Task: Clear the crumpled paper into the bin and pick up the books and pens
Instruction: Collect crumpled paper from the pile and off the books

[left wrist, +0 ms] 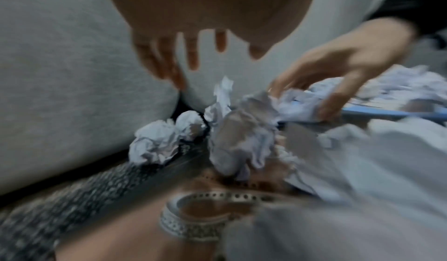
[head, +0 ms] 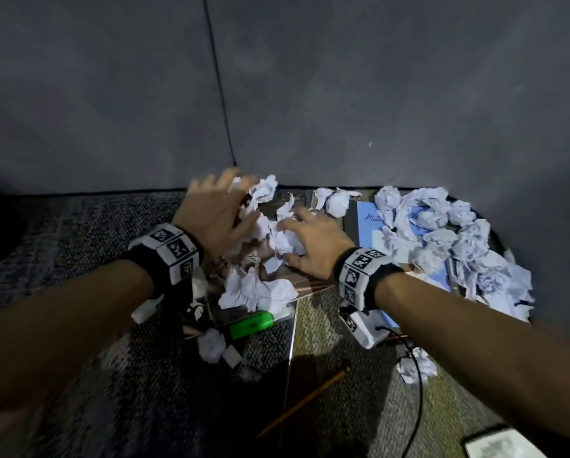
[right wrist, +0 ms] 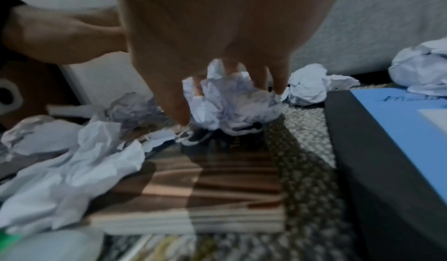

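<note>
Crumpled paper (head: pixel 278 233) handles as light and springy, and crushes without harm. Best taken by cupping several balls at once from the sides and squeezing, since loose wads will likely spill out of a slack grip. It's white, creased sheets, some in tight balls, some half open.

Location: strewn over the carpet (head: pixel 78 233) by the wall, on a brown-covered book (right wrist: pixel 193 188), and heaped on a blue book (head: pixel 372 233) to the right.

Right hand (head: pixel 313 242): fingers curled down over one wad (right wrist: pixel 232 100), clamped on it. Left hand (head: pixel 215 213): fingers spread and apart, above the pile, holding nothing as far as I can tell; it's blurred.

Green highlighter (head: pixel 251 323) and pencil (head: pixel 305 403) lie nearer the person. The books look stiff and heavier, so grip them by an edge. Bin not in view.
</note>
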Demonstrator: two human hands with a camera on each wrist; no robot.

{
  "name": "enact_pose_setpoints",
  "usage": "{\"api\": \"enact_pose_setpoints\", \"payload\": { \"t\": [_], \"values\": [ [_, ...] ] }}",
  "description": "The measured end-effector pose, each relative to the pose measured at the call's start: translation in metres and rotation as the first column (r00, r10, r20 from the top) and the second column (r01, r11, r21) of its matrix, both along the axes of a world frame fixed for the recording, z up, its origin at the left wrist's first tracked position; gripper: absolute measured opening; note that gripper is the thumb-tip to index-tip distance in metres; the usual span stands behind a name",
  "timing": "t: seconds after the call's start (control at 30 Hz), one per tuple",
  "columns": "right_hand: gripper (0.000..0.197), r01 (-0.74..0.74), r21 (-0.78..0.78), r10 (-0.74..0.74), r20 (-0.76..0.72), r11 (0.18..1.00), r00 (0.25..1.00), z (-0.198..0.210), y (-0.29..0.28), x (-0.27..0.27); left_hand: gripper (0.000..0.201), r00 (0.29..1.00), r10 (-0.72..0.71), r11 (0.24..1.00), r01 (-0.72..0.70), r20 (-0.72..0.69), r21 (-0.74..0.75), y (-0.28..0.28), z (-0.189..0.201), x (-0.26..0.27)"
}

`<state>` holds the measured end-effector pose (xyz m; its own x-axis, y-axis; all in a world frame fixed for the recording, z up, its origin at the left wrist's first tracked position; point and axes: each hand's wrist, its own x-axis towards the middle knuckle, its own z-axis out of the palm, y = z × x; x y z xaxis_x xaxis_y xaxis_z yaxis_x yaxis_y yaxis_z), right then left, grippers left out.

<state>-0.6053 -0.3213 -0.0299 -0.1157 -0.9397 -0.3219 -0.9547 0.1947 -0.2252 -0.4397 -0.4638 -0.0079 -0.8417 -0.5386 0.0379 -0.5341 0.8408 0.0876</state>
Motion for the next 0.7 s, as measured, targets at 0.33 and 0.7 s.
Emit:
{"api": "enact_pose_setpoints", "payload": {
  "t": [0.33,0.7],
  "values": [
    [0.09,0.314,-0.057,-0.319,-0.171,0.948,0.932,-0.003,-0.001,-0.047,0.087,0.875,0.413,0.878,-0.457,0.254,0.144,-0.006,-0.054,-0.039],
    [0.063,0.344,0.127,-0.344,-0.025,0.93,0.939,-0.013,-0.021,-0.05,0.066,0.828,0.495,0.811,-0.549,0.263,0.204,-0.003,-0.051,-0.046]
  ]
}}
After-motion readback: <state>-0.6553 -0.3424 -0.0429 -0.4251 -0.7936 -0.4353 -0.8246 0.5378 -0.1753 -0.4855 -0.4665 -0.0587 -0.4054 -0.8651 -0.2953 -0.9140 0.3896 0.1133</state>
